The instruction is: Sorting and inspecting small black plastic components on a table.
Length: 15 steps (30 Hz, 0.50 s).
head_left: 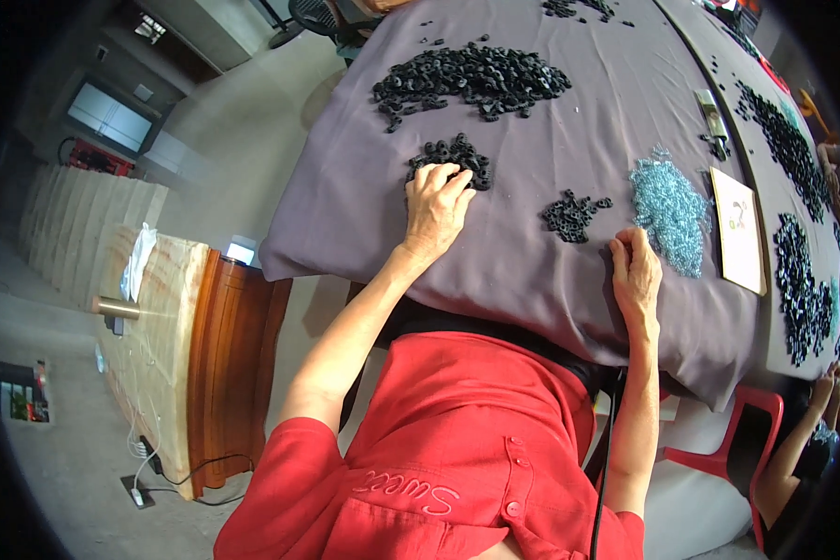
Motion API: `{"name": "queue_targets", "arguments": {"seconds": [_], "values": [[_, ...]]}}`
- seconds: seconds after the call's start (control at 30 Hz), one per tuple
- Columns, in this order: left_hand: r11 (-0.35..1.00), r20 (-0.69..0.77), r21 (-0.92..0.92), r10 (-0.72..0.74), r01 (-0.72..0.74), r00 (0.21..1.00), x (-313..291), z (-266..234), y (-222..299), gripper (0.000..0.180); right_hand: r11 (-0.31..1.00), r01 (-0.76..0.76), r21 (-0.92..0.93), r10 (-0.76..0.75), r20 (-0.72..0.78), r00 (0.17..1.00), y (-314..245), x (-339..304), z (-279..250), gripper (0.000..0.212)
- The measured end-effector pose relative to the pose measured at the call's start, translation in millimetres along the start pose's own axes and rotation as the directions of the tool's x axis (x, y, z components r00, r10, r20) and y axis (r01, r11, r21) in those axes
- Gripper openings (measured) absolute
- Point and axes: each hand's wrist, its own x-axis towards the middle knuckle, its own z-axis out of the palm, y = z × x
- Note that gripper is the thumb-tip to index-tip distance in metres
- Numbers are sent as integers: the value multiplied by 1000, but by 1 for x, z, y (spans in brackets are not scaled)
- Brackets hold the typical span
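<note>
My left hand (436, 207) reaches over a small heap of black ring-like pieces (476, 161). Its fingers are bent and a little apart, with the tips down on the pieces. My right hand (637, 271) rests low over the cloth at the near edge of a heap of small clear-blue pieces (670, 210). Thumb and fingers there are drawn together in a pinch; whatever they hold is too small or hidden to tell. Between the hands, nearer the right one, lies a smaller cluster of black pieces (569, 217).
A grey cloth (523, 252) covers the table. Farther back spreads a large black heap (471, 79). Right of the blue heap lie a pale board (739, 233) and a small container (709, 114). More heaps and another person's arm (793, 457) are at far right, beside a red chair (751, 401).
</note>
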Motion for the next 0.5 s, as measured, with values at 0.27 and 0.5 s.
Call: {"name": "queue_targets", "arguments": {"seconds": [0.27,0.5], "values": [[996,-42,-87,-11,8,999,-8,-2,2,22,999,-25,35,26,-16,1000,2,1,0,8],[990,-62,-138,-22,13,998,-9,-6,3,19,997,-65,38,65,-5,998,-1,-2,1,7]]}}
